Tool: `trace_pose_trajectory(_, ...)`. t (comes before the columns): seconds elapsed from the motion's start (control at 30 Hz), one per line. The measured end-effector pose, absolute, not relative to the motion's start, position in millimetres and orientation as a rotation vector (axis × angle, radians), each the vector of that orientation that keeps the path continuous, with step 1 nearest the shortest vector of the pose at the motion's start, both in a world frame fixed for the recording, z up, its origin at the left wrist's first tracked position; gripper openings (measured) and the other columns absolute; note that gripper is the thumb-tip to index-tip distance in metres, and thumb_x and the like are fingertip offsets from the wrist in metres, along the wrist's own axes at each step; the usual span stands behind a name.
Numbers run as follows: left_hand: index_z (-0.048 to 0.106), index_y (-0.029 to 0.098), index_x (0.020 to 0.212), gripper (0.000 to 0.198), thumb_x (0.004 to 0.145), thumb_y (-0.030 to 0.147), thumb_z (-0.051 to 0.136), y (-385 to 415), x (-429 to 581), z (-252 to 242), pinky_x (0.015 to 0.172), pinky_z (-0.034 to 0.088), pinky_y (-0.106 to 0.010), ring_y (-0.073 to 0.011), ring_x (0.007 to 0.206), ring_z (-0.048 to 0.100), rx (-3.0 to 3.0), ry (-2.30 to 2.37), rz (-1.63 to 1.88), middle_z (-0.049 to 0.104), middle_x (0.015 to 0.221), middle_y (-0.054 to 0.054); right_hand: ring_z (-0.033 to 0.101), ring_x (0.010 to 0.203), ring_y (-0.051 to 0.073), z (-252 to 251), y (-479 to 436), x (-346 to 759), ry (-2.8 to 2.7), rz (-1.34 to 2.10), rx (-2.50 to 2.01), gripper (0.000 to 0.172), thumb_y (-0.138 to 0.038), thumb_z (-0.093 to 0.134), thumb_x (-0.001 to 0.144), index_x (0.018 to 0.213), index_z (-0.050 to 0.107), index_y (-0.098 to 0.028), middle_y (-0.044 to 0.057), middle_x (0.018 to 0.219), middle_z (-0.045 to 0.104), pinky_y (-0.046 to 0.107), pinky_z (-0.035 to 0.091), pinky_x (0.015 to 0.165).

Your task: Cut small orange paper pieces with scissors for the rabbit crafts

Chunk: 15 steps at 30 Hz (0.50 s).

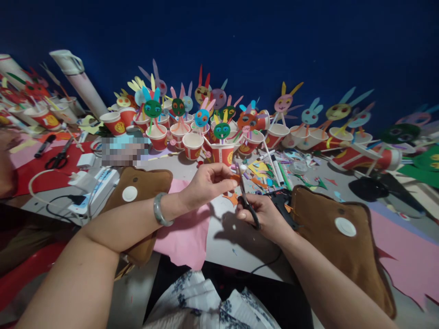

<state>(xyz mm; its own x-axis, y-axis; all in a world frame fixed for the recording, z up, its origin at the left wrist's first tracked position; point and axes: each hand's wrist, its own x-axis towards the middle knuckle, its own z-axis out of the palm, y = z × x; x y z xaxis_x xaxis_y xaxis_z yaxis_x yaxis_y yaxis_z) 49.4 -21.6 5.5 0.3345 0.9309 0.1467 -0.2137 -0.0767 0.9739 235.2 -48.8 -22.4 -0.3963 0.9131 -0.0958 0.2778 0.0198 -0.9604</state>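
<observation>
My left hand (212, 186) pinches a small orange piece of paper (235, 178) between thumb and fingers. Around the black handles of a pair of scissors (244, 194) my right hand (262, 214) is closed, the blades pointing up beside the orange paper. Whether the blades touch the paper I cannot tell. Below the hands, orange paper scraps (231, 198) lie on the grey table. A pink sheet of paper (185, 233) lies under my left forearm. Just right of my right hand is a black tool (283, 208), partly hidden, its kind unclear.
Red and white paper cups (193, 145) with paper rabbit faces on strips line the back. Brown cushion-like pads lie left (137, 183) and right (329, 233). A power strip (99, 192) with cords, a thermos (78, 80), markers (278, 169) and another person's hand (5, 164) are around.
</observation>
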Motion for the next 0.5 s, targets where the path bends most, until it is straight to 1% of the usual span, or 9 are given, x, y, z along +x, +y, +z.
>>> trace_pose_trajectory(0.5,0.054,0.013,0.068,0.011,0.069,0.015,0.065,-21.6,49.5,6.7,0.055,0.049,-0.02,-0.0071,0.055,0.057,1.264,0.738,1.126,0.061,0.059,0.001,0.035,0.047,0.008,-23.6,-47.8,235.5,-1.702,1.445,-1.204,0.05,-0.061,0.076,0.061,0.057,0.055,-0.017,-0.006,0.048,0.042,0.023,0.027,0.047)
